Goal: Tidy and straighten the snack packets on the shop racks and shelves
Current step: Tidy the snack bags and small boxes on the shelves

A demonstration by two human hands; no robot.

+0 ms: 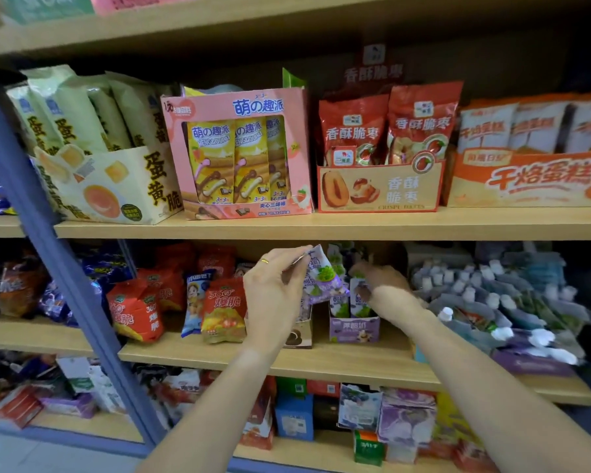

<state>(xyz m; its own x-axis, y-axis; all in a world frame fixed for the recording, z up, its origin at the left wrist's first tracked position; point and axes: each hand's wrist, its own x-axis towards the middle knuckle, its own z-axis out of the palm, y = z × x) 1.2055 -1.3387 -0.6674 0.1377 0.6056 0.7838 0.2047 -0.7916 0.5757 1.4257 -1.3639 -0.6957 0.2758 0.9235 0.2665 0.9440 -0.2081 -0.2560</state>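
My left hand [273, 295], a ring on one finger, pinches the top edge of a purple and white snack packet [323, 278] and holds it tilted above the middle shelf [321, 361]. My right hand [382, 285] reaches into the small purple display box [354, 328], its fingers among the matching packets [359, 302] standing in it. Whether those fingers grip a packet is blurred. Red and orange packets [224, 308] lean just left of my left hand.
The upper shelf [321, 225] carries a yellow egg-crisp box [116, 186], a pink wafer box [239, 155], a red date box [379, 186] and an orange cake box [529, 179]. Spouted pouches [498, 302] crowd the right. A blue upright post [62, 268] stands left. Boxes fill the bottom shelf.
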